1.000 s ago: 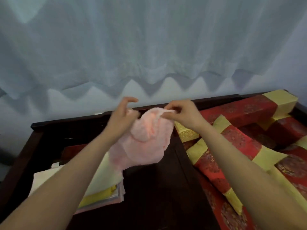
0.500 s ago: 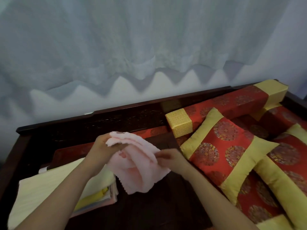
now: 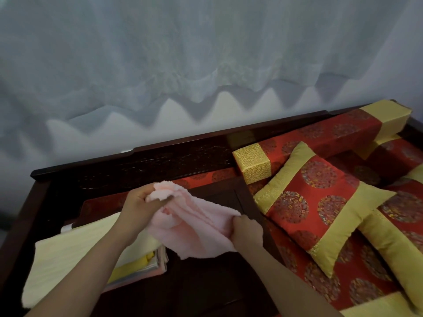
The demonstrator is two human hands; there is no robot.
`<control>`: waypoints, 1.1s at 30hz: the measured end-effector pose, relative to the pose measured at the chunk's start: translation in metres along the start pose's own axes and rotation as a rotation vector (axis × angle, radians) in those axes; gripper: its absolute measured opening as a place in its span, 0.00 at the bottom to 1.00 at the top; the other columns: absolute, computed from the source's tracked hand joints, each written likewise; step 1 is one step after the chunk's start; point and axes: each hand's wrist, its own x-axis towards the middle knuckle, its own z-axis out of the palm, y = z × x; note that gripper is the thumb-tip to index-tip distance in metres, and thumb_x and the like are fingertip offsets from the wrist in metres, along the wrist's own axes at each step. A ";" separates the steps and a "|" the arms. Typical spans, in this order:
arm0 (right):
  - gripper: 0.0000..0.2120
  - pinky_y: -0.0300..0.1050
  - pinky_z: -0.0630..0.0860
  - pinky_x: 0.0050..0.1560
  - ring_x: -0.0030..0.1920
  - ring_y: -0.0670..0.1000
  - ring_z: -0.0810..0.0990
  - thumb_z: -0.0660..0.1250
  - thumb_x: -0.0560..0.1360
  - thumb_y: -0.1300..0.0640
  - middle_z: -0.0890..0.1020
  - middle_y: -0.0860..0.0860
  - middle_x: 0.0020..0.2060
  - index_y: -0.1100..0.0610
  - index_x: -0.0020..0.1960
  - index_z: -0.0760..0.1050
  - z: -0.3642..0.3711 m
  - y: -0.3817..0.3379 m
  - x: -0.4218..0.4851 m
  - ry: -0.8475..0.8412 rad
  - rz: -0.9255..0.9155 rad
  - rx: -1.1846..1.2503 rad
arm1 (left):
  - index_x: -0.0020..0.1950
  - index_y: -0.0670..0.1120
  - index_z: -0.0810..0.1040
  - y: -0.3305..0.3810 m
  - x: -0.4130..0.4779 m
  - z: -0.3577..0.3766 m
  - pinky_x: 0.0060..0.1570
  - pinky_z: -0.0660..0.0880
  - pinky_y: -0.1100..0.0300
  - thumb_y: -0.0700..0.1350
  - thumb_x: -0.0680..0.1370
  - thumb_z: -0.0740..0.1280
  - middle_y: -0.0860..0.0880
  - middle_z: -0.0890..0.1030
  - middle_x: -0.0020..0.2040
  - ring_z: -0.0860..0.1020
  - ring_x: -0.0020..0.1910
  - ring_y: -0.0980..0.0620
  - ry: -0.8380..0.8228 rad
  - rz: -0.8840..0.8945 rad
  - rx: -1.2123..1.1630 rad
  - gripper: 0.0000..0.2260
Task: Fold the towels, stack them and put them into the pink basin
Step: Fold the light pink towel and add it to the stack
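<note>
pink towel (image 3: 196, 227) between both hands

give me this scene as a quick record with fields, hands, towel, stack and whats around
left hand: grips the bunched upper end of the pink towel
right hand: pinches the towel's right edge
pink towel: crumpled, stretched between both hands, not yet folded
stack: folded towels at left, pale yellow one on top
surface: dark wooden top
nearby: red and gold cushion at right, white curtain behind
pink basin: not in view
</note>
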 end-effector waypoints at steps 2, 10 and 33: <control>0.13 0.48 0.76 0.47 0.53 0.57 0.80 0.57 0.75 0.61 0.80 0.54 0.53 0.56 0.55 0.77 -0.001 0.007 0.005 -0.016 0.005 0.045 | 0.40 0.58 0.85 -0.002 0.000 -0.001 0.40 0.77 0.66 0.35 0.74 0.69 0.51 0.85 0.43 0.81 0.38 0.58 -0.022 0.012 0.024 0.16; 0.06 0.43 0.69 0.36 0.33 0.49 0.70 0.67 0.62 0.66 0.71 0.52 0.30 0.60 0.31 0.70 -0.024 0.064 0.010 -0.358 0.067 1.573 | 0.44 0.52 0.82 -0.008 0.016 -0.028 0.37 0.74 0.74 0.39 0.73 0.71 0.63 0.84 0.38 0.80 0.38 0.67 0.193 -0.018 -0.003 0.08; 0.14 0.34 0.73 0.56 0.52 0.42 0.80 0.64 0.75 0.66 0.84 0.46 0.51 0.54 0.54 0.82 -0.008 0.010 0.003 0.005 -0.554 0.699 | 0.36 0.52 0.84 -0.006 0.004 -0.003 0.41 0.76 0.54 0.43 0.72 0.72 0.47 0.84 0.37 0.81 0.37 0.50 -0.031 -0.133 0.062 0.06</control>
